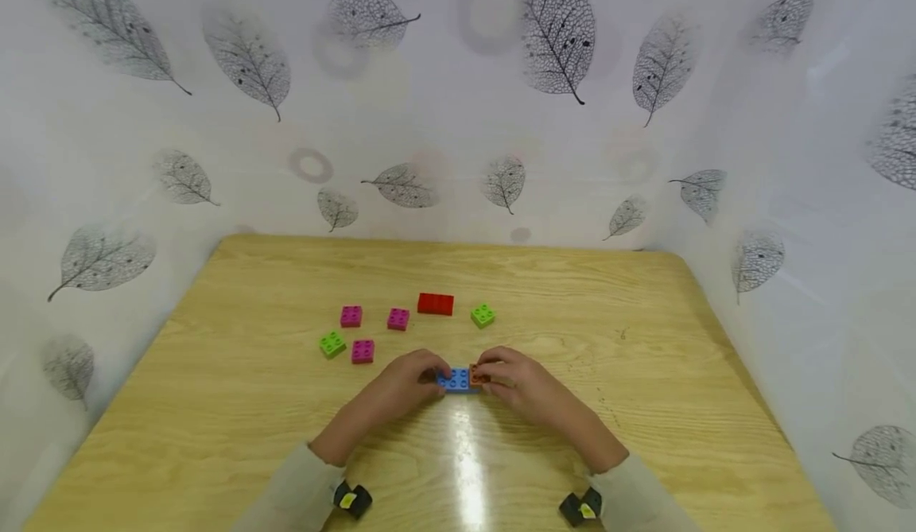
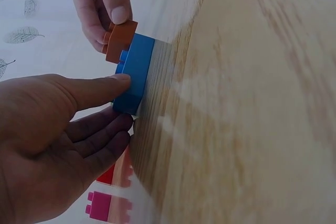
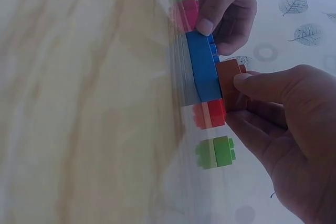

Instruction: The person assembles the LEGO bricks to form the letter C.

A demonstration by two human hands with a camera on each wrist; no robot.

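On the wooden table, going left to right: a green brick sits at about ten o'clock from the hands, with three pink bricks close by — one just beside it, two a little farther back. A red brick lies at twelve o'clock, well apart from the hands, and a second green brick at one o'clock.

The left hand grasps the left end of the blue brick, thumb on its near side and fingers behind it. The blue brick lies flat on the table, studs up, at the centre between both hands.

The right hand pinches a small orange-brown brick between thumb and fingers — that brick sits on the blue brick's right end, touching its studs.
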